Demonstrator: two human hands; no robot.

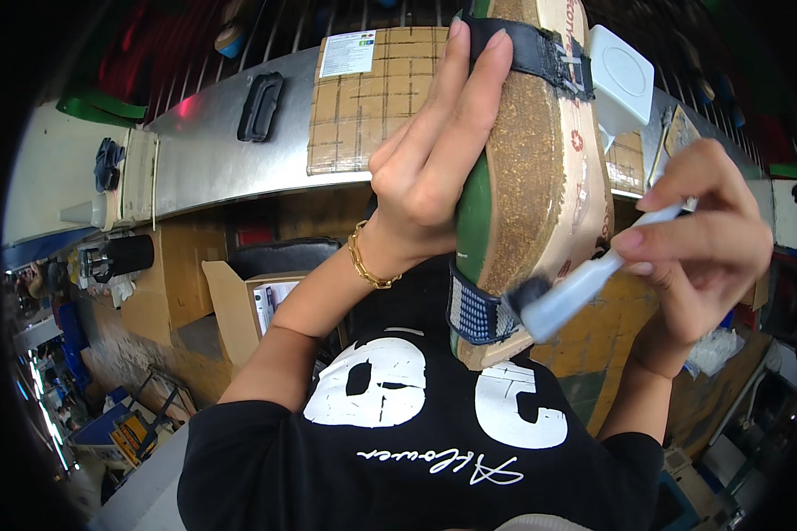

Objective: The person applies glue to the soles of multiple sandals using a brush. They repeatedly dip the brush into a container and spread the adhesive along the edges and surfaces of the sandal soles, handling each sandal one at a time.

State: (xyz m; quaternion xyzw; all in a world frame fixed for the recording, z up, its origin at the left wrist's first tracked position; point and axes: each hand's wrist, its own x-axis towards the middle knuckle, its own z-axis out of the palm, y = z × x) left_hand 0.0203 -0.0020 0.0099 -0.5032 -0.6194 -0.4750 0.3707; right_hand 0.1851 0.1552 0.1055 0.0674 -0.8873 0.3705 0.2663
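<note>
My left hand (429, 173) grips a sandal-like shoe (527, 150), held upright with its sole side facing right. The shoe has a brown, cork-like bottom, a pale printed edge band, a dark strap near the top and a woven blue-and-white strap near the lower end. A green surface shows beside my left palm; my left thumb is hidden. Pinched between the fingers of my right hand (713, 243) is a brush (571, 301) with a pale handle. Its dark, slightly blurred bristles are at the shoe's lower end, beside the woven strap; whether they touch cannot be told.
A metal bench (199, 150) runs behind the shoe, carrying a taped cardboard box (372, 106), a black tray (261, 106) and a white plastic container (622, 75). Below stands an open carton (235, 305). At left, a white funnel-shaped piece (84, 212) lies near a dark bundle (109, 164).
</note>
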